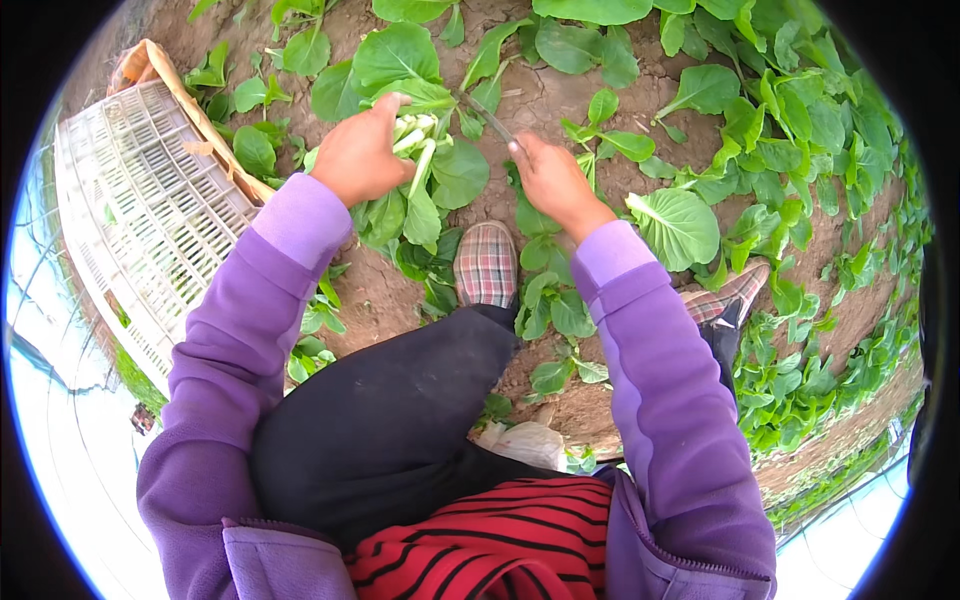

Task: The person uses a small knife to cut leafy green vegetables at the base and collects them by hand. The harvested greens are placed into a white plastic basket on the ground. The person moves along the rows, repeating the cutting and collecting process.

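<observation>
My left hand (pixel 365 156) is closed around a bunch of leafy greens (pixel 416 139), its pale cut stem ends facing up and broad green leaves hanging out on several sides. In my right hand (pixel 553 180) is a thin metal blade (pixel 486 114), probably a knife; its handle is hidden in my fist. The blade points up and left, its tip beside the bunch's leaves. A single detached-looking leaf (pixel 675 227) with a white rib lies to the right of my right wrist.
A pale plastic crate (pixel 150 195) with a brown lining at its rim stands at the left. Leafy plants (pixel 810 127) grow densely on the right and in scattered clumps on the soil. My plaid shoes (pixel 486 264) are among them. A whitish plastic-like thing (pixel 529 444) lies beside my leg.
</observation>
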Motion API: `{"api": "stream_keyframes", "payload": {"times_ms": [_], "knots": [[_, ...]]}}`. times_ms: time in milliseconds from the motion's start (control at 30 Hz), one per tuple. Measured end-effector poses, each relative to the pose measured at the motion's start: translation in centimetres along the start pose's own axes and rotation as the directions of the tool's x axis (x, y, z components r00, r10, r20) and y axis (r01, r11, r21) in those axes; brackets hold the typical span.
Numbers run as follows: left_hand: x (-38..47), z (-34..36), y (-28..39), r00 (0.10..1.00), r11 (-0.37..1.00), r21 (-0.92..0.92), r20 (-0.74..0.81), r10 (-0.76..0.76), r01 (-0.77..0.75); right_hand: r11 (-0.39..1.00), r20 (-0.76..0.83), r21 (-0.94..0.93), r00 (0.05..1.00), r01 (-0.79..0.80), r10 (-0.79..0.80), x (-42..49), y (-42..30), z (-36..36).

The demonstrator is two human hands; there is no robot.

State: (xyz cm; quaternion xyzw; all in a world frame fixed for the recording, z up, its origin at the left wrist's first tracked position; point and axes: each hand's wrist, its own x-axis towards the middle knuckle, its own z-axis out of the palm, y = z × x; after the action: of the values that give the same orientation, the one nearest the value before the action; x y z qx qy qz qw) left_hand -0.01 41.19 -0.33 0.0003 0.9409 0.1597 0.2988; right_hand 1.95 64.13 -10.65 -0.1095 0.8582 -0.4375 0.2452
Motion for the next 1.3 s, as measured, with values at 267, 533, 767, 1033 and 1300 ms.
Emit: {"api": "stream_keyframes", "payload": {"times_ms": [267,533,767,1033,1300], "knots": [[-3.3,0.9,-0.8,0.998,0.986,-0.162,-0.049,-0.038,0.029,0.818,0.317,0.416,0.906,-0.398,0.280,-2.1,-0.5,1.3],[-10.6,2.3,2.1,0.796,0.806,-0.028,-0.180,0.578,-0.592,0.247,-0.082,0.967,0.849,-0.059,0.523,-5.8,-8.9,-1.0],[-10.4,-0.5,2.5,0.886,0.765,-0.480,-0.060,0.461,-0.430,0.951,-0.607,0.303,0.782,0.067,0.139,-8.7,-5.5,-9.3],[-8.4,-2.8,4.0,0.889,0.438,-0.871,0.002,0.457,-0.222,0.715,-0.342,0.698,0.891,0.028,0.298,-9.2,-10.7,-7.0],[-9.4,-0.3,6.2,0.847,0.293,-0.949,0.058,0.528,-0.118,0.551,-0.239,0.834,0.922,0.034,0.305,-9.6,-12.7,-7.7]]}}
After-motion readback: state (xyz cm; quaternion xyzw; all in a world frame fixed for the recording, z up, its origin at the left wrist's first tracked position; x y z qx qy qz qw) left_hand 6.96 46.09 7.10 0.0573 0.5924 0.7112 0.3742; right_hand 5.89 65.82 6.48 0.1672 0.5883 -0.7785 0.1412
